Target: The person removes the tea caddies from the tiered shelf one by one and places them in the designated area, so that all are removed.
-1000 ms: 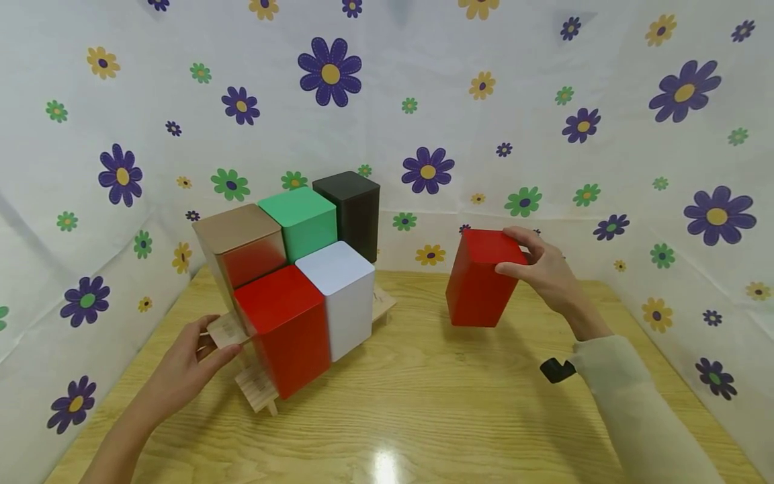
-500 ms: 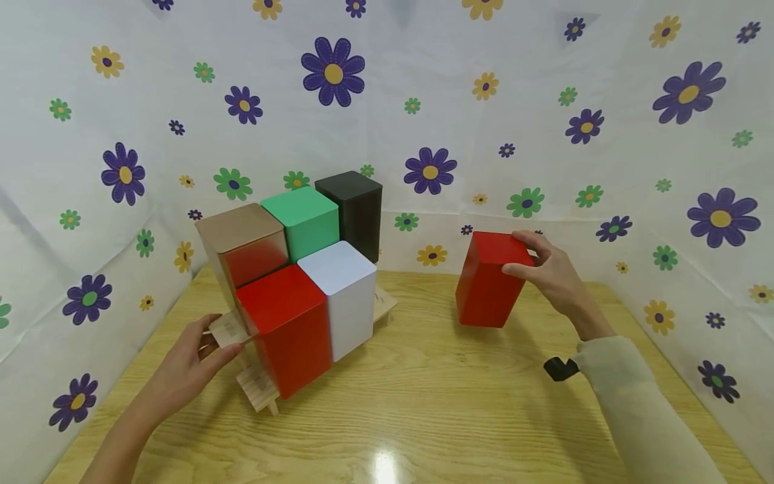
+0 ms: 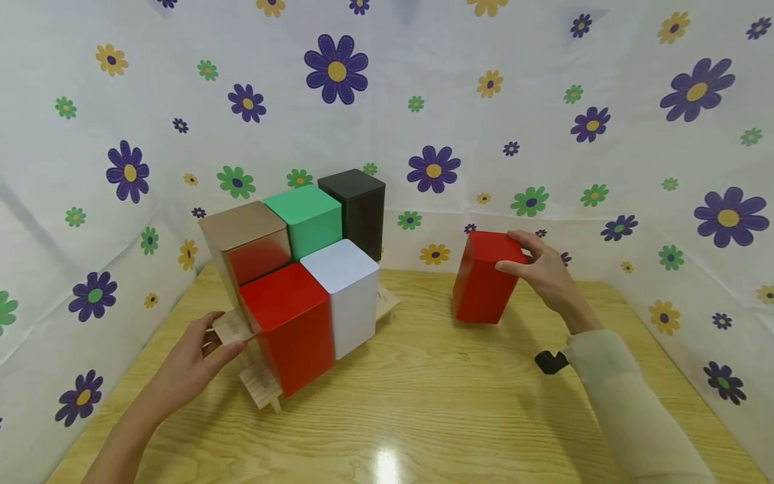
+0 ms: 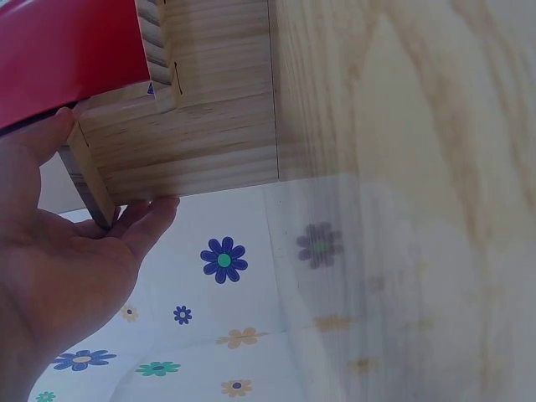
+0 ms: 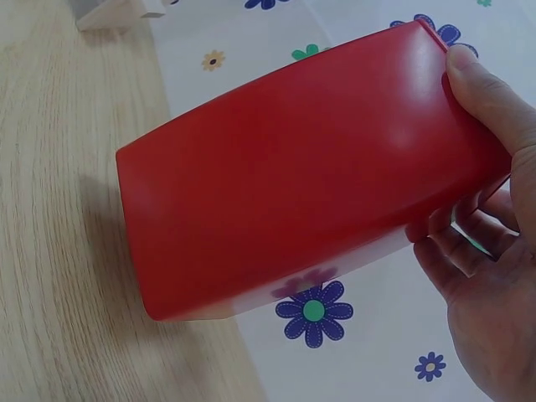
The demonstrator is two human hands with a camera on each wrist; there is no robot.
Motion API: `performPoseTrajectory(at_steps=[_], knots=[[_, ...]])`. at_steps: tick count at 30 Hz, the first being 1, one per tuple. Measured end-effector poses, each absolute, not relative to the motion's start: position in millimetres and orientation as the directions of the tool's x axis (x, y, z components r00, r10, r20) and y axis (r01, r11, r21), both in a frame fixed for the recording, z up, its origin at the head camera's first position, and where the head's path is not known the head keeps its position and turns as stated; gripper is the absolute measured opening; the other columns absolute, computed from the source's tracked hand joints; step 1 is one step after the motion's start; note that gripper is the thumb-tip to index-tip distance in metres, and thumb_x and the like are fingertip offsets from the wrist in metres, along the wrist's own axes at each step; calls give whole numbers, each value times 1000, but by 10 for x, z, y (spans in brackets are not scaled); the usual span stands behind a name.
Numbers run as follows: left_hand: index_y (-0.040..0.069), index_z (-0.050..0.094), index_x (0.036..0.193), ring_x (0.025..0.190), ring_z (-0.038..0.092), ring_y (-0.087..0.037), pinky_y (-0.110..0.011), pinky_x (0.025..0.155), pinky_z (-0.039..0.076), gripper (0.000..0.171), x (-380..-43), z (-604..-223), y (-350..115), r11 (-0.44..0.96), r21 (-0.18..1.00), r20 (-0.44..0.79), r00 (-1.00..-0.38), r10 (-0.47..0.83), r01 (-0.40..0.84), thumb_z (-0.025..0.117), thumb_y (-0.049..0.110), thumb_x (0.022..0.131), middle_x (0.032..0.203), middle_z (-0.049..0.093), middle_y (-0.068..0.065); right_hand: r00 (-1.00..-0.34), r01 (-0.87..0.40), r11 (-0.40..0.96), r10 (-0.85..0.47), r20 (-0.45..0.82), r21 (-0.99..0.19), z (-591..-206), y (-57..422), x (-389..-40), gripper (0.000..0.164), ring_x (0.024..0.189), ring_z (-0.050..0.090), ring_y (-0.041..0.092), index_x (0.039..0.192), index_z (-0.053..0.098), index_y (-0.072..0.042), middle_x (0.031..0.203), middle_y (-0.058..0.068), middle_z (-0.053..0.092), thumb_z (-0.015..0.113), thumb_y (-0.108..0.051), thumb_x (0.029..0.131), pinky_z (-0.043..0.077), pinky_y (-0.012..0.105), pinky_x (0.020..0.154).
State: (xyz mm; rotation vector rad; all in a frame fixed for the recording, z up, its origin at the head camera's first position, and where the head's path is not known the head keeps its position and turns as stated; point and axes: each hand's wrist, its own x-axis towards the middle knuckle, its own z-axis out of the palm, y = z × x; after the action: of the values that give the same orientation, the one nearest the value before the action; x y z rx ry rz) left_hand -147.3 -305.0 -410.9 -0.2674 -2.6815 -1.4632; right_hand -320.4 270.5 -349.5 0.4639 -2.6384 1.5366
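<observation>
My right hand (image 3: 547,275) holds a glossy red box (image 3: 486,282) by the top, with thumb and fingers on different sides. The box leans slightly over the right part of the table; whether its bottom touches the wood I cannot tell. At the left, a stepped wooden stand (image 3: 232,327) carries several tall boxes. My left hand (image 3: 187,366) grips the end of its upper step, thumb above and fingers below, as the left wrist view shows. On the lower step are another red box (image 3: 299,336) and a white box (image 3: 351,302). Behind them stand brown (image 3: 244,235), green (image 3: 311,218) and black (image 3: 363,212) ones.
The wooden table (image 3: 417,396) reaches to a white cloth backdrop (image 3: 387,121) with printed flowers, at the back and both sides. A small black object (image 3: 550,362) sits by the right sleeve. Bare tabletop lies between the stand and the held box.
The held red box and right hand shift slightly right, then back left. My left hand keeps its grip on the stand. The whole head view drifts a little.
</observation>
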Motion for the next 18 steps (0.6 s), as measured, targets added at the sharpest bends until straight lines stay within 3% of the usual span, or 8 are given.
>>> performPoseTrajectory(at_steps=[5,11,18], knots=[[-10,25,151,127,53,-47,-13,85,50,67,-1481,-4112,-3046,519,832,155,-981,119,194,63,20,106,141,39,-27,-957,-268,462,-231,177,-846,-3522,2673,-3253,83,136,47,43,163,30,-10,165,14,32,75,-32,97,48,47,106],[-9,24,152,128,52,-47,-14,86,51,68,-1478,-4107,-3045,519,835,142,-983,116,182,63,23,106,143,37,-27,-954,-267,443,-246,170,-856,-3537,2619,-3320,83,137,45,44,164,28,-9,166,15,28,74,-31,98,43,56,109],[-8,23,153,130,51,-49,-15,86,50,71,-1470,-4097,-3046,542,824,130,-986,106,167,63,27,106,143,37,-27,-950,-278,436,-256,178,-856,-3527,2564,-3381,83,137,45,45,164,27,-11,167,14,27,72,-32,99,43,59,109]])
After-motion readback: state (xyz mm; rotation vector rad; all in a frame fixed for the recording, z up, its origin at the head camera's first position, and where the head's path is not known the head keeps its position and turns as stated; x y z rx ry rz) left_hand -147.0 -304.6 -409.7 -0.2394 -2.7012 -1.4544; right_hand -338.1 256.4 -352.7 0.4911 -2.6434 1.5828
